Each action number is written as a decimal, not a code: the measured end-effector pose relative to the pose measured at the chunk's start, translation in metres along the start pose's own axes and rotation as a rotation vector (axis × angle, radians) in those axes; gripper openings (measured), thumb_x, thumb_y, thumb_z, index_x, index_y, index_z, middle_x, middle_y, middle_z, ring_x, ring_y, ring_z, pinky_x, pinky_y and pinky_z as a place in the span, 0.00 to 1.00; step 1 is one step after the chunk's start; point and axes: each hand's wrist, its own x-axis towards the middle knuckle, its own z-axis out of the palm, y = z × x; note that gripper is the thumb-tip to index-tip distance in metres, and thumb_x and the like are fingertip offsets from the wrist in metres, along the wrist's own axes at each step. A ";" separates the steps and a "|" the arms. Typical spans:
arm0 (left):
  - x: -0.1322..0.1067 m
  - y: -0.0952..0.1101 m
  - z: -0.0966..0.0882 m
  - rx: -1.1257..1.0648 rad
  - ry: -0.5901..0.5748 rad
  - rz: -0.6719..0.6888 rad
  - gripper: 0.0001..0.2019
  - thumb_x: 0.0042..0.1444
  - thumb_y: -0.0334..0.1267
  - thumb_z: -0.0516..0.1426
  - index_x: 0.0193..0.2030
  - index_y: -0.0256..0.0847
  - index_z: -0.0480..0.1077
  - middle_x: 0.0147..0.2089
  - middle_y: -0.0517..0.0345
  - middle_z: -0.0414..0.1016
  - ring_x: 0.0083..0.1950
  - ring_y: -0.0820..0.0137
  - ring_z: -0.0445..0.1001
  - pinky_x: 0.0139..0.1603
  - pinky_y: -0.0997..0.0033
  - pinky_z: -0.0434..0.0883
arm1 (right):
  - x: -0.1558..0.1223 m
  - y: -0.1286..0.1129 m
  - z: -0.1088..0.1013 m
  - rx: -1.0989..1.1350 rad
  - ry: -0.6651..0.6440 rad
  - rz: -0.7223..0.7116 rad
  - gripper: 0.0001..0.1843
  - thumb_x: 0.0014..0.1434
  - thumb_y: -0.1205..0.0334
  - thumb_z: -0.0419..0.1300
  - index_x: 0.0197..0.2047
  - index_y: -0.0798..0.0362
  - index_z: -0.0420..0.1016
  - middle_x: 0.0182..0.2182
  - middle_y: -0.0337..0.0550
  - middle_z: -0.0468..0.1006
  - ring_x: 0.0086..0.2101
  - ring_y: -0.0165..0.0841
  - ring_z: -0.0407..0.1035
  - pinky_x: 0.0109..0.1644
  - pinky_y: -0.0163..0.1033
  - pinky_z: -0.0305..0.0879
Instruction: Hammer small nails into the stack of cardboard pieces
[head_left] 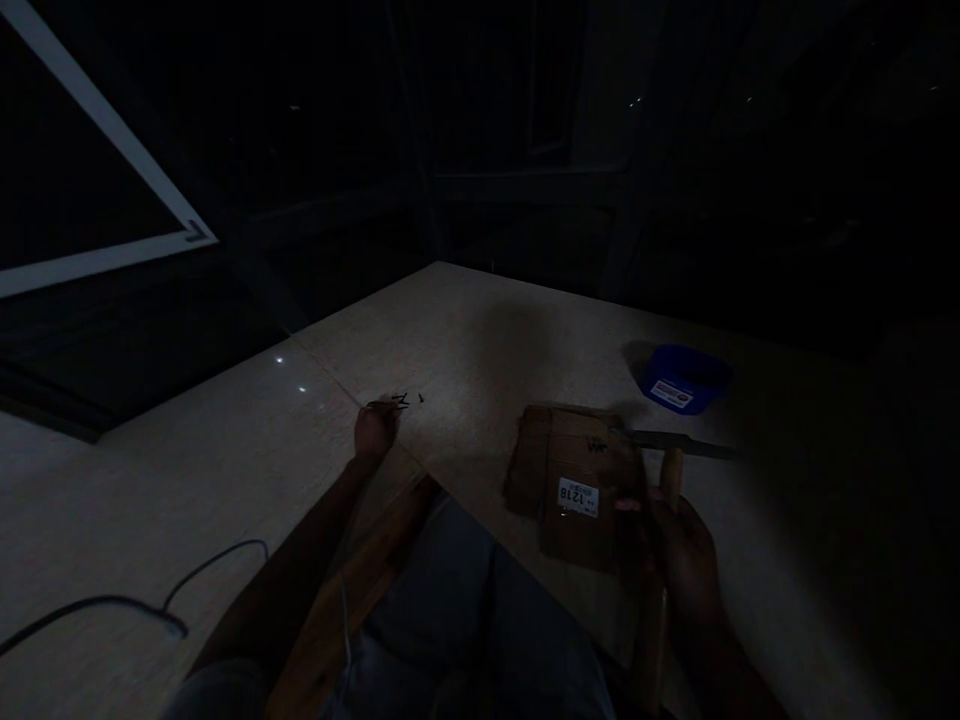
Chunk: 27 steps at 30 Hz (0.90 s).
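My left hand (375,432) is low over the pale surface, its fingers curled and closed beside several small dark nail-like pieces (403,399). Shadow hides whatever is between those fingertips. On the right, my right hand (688,555) is wrapped round a wooden handle (672,478) that sticks out above and below the fist. Just past the handle's upper end lies a long dark flat bar (679,442); I cannot tell whether the two are joined. Left of this hand is a brown cardboard box (581,450) with a white label (578,497) reading 1218.
A blue plastic tub (686,372) with a label stands behind the box on the pale tabletop (442,320). Beneath my left forearm runs a wooden edge (360,590). A dark cable (97,602) lies at lower left, and a white frame (112,262) stands at upper left. The background is very dark.
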 end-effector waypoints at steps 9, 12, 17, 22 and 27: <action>-0.008 0.015 -0.003 -0.218 0.055 -0.071 0.13 0.58 0.44 0.55 0.38 0.39 0.76 0.43 0.48 0.82 0.46 0.58 0.78 0.51 0.59 0.74 | -0.001 -0.003 0.000 0.019 -0.002 0.007 0.26 0.52 0.37 0.66 0.31 0.55 0.78 0.11 0.33 0.64 0.11 0.27 0.56 0.13 0.32 0.53; -0.017 0.038 -0.005 -0.464 0.020 -0.044 0.15 0.56 0.49 0.57 0.35 0.39 0.76 0.39 0.50 0.82 0.43 0.60 0.78 0.48 0.61 0.75 | 0.002 0.003 0.000 0.064 -0.020 -0.004 0.25 0.54 0.37 0.65 0.31 0.54 0.77 0.10 0.31 0.62 0.10 0.26 0.54 0.12 0.31 0.51; -0.033 0.107 -0.002 -0.905 -0.107 -0.247 0.18 0.45 0.47 0.67 0.40 0.38 0.78 0.38 0.52 0.81 0.37 0.68 0.77 0.35 0.72 0.72 | 0.007 0.008 0.001 0.065 -0.038 -0.043 0.28 0.52 0.33 0.65 0.29 0.54 0.75 0.09 0.30 0.61 0.09 0.25 0.53 0.11 0.31 0.50; -0.048 0.179 0.020 -1.347 -0.499 -0.484 0.18 0.41 0.36 0.70 0.40 0.35 0.78 0.35 0.53 0.79 0.33 0.74 0.76 0.32 0.77 0.71 | 0.011 0.010 0.001 0.027 -0.025 -0.101 0.29 0.53 0.32 0.63 0.30 0.53 0.73 0.09 0.29 0.60 0.09 0.25 0.52 0.10 0.30 0.49; -0.063 0.227 0.058 -1.343 -0.659 -0.475 0.16 0.41 0.33 0.69 0.40 0.35 0.79 0.35 0.54 0.80 0.33 0.74 0.76 0.32 0.77 0.71 | 0.010 0.011 0.003 0.022 -0.033 -0.112 0.26 0.56 0.34 0.61 0.34 0.51 0.70 0.11 0.28 0.63 0.09 0.25 0.52 0.10 0.30 0.49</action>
